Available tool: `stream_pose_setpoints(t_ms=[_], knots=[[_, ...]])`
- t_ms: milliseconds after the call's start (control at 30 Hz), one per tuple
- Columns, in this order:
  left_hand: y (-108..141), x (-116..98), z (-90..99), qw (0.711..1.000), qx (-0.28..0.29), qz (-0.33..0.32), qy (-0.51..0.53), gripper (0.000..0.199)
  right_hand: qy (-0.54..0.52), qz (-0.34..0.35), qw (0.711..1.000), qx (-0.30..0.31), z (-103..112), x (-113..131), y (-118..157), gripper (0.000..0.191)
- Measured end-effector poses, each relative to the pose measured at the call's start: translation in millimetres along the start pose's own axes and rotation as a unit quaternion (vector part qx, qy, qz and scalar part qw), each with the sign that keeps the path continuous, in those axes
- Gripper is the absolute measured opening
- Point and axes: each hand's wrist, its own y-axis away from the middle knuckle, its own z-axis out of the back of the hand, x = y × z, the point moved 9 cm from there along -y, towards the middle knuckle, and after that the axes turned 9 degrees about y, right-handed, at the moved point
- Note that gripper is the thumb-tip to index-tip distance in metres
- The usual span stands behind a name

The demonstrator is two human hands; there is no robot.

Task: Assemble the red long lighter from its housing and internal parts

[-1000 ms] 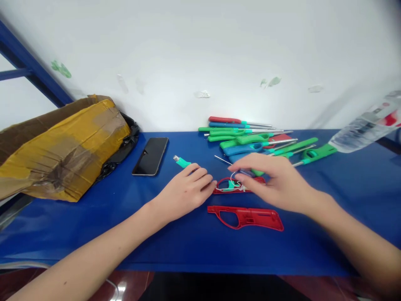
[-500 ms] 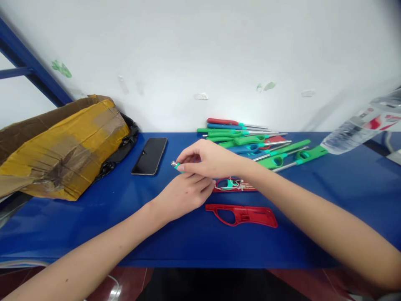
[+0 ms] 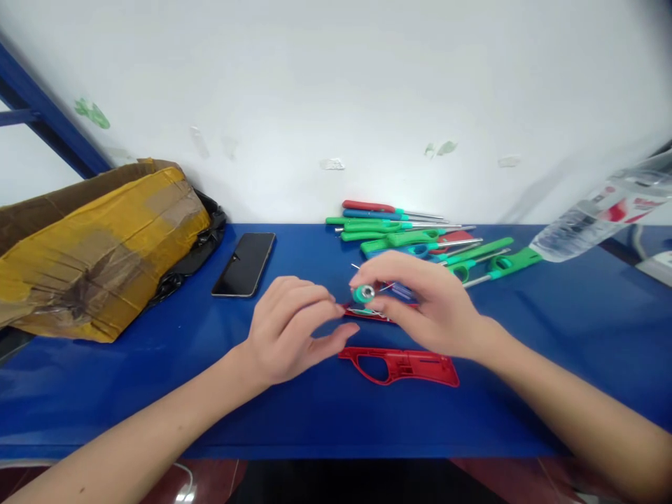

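Right hand (image 3: 430, 301) and teal piece (image 3: 359, 295) are joined in a pinch: the piece is gripped between thumb and forefinger, its round metal end exposed, above the farther red shell (image 3: 372, 317). Nothing can be seen held in the left hand (image 3: 288, 329), its thumb and fingers parted beside that shell; whether the shell is touched cannot be told. The nearer red shell (image 3: 428, 367) is laid apart on the bench (image 3: 210, 399). The teal piece is judged light, stiff and rather slippery, best held by its coloured sides; the thin shells seem brittle, best lifted by their edges.
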Motion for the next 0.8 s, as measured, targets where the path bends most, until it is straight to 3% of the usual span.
stream_pose_setpoints(t_ms=[67,233,800], knots=[[5,13,-10.5,0.999,0.012,0.049,0.010,0.031,0.001,0.015,1.000,-0.014,3,4,10,0.017],[13,11,-41.2,0.992,0.109,0.033,0.052,0.015,0.012,0.041,0.998,-0.038,5,14,20,0.017],[11,5,-42.9,0.991,0.118,0.017,0.057,0.012,0.032,0.061,0.997,-0.034,4,22,24,0.017]])
